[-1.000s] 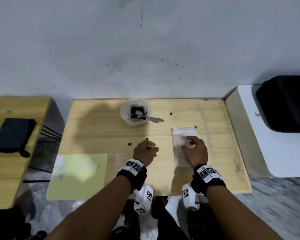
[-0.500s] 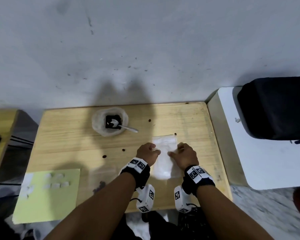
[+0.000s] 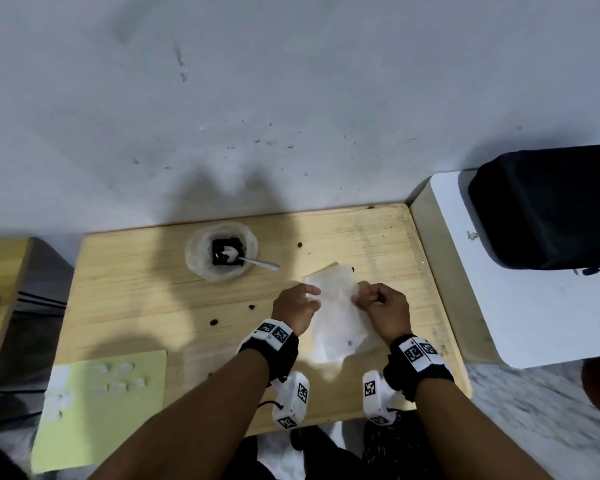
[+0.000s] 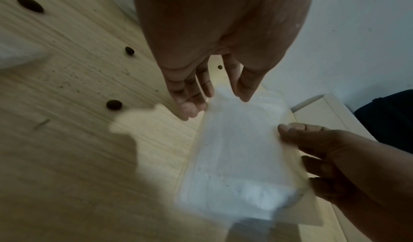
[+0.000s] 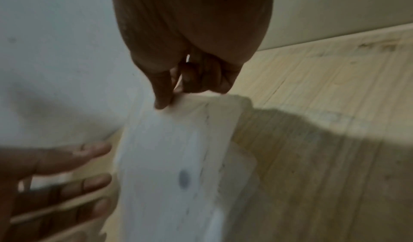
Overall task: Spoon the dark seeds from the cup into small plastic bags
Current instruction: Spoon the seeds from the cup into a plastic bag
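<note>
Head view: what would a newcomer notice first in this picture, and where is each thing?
First, the two hands near the front middle of the pale wooden table: the left hand and right hand pinch the side edges of a thin translucent plastic bag raised between them. Behind them, toward the wall, stands a translucent plastic cup of dark seeds with a metal spoon resting in it, its handle pointing right.

The plastic bag (image 3: 336,306) is now lifted from the table (image 3: 136,289). Before, it lay flat. The left hand (image 3: 297,306) and the right hand (image 3: 383,310) now hold its two sides.
</note>
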Available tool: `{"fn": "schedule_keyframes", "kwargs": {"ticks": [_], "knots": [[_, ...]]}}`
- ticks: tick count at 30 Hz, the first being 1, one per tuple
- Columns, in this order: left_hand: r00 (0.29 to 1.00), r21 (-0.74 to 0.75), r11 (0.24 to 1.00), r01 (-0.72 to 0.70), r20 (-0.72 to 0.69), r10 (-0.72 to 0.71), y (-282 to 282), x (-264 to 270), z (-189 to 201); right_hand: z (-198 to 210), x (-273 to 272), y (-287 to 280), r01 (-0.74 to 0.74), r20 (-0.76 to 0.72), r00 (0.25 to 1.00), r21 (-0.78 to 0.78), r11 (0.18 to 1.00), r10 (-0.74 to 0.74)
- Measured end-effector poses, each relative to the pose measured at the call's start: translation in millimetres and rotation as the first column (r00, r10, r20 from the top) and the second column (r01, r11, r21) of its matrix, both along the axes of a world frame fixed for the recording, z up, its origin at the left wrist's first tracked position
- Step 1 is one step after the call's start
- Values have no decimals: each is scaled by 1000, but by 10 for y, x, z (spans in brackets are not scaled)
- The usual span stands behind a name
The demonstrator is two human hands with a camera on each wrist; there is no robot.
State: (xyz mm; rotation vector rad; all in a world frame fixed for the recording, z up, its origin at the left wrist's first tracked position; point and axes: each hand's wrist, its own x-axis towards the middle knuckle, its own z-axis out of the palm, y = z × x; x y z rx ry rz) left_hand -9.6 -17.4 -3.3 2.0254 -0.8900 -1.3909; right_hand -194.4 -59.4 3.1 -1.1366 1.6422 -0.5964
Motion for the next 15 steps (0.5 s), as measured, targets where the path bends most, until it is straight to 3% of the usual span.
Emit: {"fn": "schedule_keyframes", "kwargs": {"ticks": [3,7,11,15], "knots": [[995,-155,984,-92,-44,86,33,57,122,246,39,30,-51,230,973,57,997,37],[981,-266,945,-192,-74,178,77,237,282,398,96,79,-158,285,950,93,983,126],[984,-334,925,-180,-64,168,143,438,414,516,259,152,-180,257,956,122,976,144],[997,-407,913,32,78,0,223,654,629,742,549,165,-247,0,969,-105,963,249]]}}
